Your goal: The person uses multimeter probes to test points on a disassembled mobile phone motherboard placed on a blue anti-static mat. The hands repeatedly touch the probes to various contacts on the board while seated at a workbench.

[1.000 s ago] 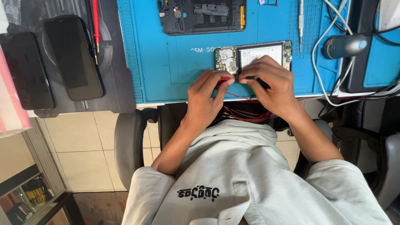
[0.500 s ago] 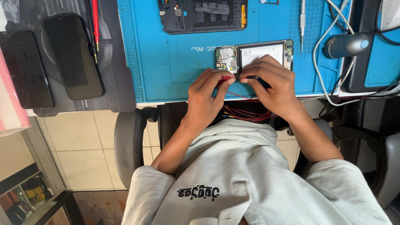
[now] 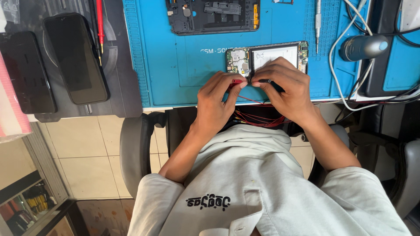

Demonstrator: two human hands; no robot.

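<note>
While both hands work at the near edge of the blue mat [image 3: 175, 65], the opened phone [image 3: 267, 59] lies flat on it with its back removed, showing a circuit board at one end and a pale battery area in the middle. Left hand [image 3: 216, 98]: fingers pinched closed on a red probe [image 3: 236, 81], its tip held at the phone's lower edge. Right hand [image 3: 284, 85]: fingers closed around a black probe [image 3: 270, 83], resting partly over the phone's near side. Red leads [image 3: 258, 118] trail from the hands down over the worktop's edge toward the person's lap. Farther back on the mat lies a detached black phone frame [image 3: 212, 15]; a slim screwdriver [image 3: 319, 22] lies to its right, and white cables [image 3: 345, 52] loop past a grey handheld tool [image 3: 363, 47]. On a dark mat [image 3: 120, 74] to the left rest two black phones [image 3: 76, 57], screens up, side by side, with a red probe pen [image 3: 99, 24] beside them.
</note>
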